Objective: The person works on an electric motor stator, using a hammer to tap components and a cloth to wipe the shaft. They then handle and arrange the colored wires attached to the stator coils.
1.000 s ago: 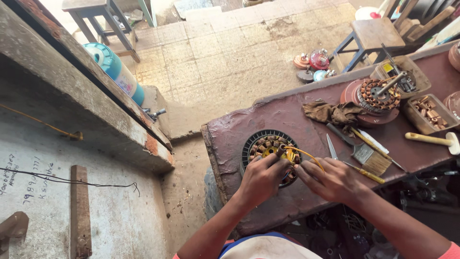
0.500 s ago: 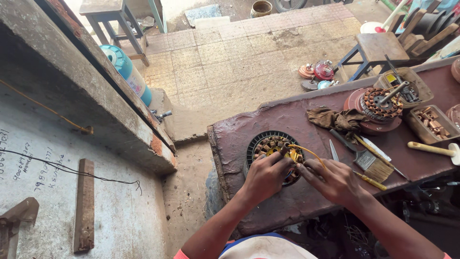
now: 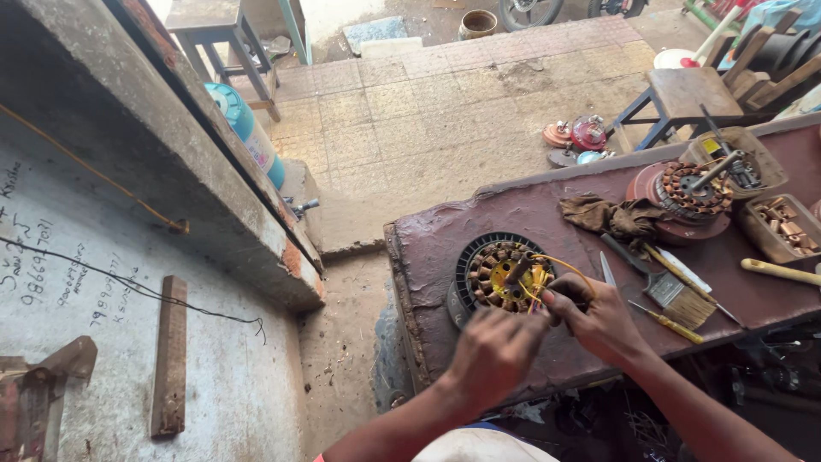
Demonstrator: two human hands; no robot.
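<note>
Head view: both hands meet over a round motor stator (image 3: 505, 275) on the maroon worktop (image 3: 428, 257); left hand (image 3: 494, 355) curled loosely, right hand (image 3: 599, 321) pinching yellow wires (image 3: 556, 263). A hard tug could probably snap them

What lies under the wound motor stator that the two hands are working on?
The stator sits on a black ribbed ring on the workbench. The hands cover its near edge.
</note>
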